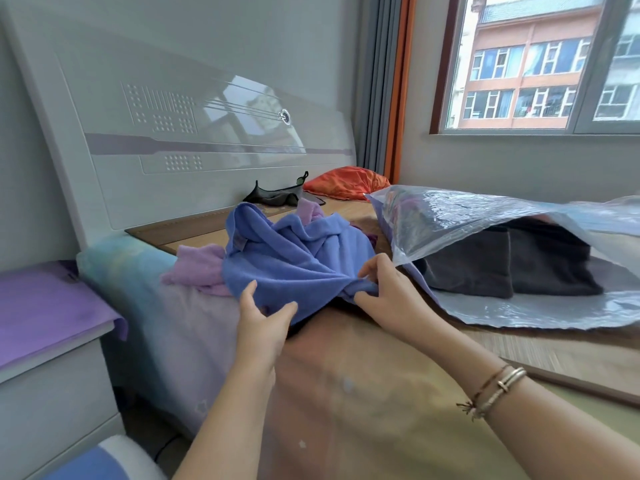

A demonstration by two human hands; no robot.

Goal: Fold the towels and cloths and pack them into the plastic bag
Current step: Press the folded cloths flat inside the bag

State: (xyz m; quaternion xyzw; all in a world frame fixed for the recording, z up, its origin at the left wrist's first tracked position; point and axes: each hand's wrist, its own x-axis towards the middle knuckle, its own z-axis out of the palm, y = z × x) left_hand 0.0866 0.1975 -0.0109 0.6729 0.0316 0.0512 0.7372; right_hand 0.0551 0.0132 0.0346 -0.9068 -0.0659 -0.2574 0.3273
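A crumpled blue towel lies bunched in the middle of the bed. My left hand pinches its near edge between thumb and fingers. My right hand grips the same edge a little to the right, fingers curled into the fabric. Pale purple cloths poke out from under the blue towel on its left and behind it. To the right lies a clear plastic bag, its mouth open toward me, with folded dark grey towels inside.
A white headboard stands behind the pile. An orange cushion and a black object lie at the back. A nightstand with a purple cover stands at the left. A window is on the right wall.
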